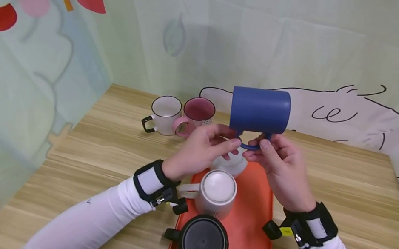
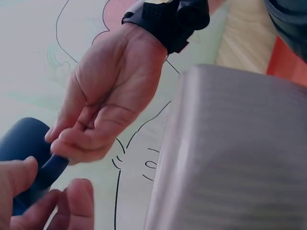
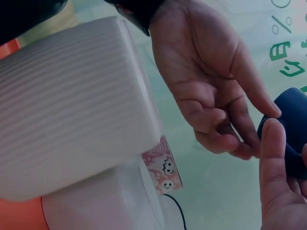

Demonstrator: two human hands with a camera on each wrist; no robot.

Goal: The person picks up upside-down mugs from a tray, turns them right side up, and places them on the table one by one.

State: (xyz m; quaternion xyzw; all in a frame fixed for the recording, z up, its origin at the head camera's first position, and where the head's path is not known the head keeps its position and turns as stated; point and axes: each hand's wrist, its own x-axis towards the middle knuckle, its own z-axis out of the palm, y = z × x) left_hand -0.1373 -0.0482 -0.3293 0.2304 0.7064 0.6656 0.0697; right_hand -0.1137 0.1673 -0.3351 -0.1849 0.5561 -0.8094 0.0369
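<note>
A dark blue mug (image 1: 260,110) is held up on its side above the far end of the tray, handle pointing down. My left hand (image 1: 201,148) pinches the left end of that handle between thumb and fingers. At the handle's other end, my right hand (image 1: 286,174) grips with its thumb and fingertips. Both wrist views show the two hands meeting at the handle, the left hand (image 3: 206,76) opposite in the right wrist view and the right hand (image 2: 110,96) in the left. Beneath the hands is a white cup (image 1: 230,165), partly hidden by them.
On a red-orange tray (image 1: 251,218) stand an upside-down white ribbed mug (image 1: 217,194) and an upside-down black mug (image 1: 203,243). Upright at the back left are a white mug (image 1: 165,113) with a black handle and a pink mug (image 1: 199,110). A printed cloth backs the wooden table (image 1: 103,149).
</note>
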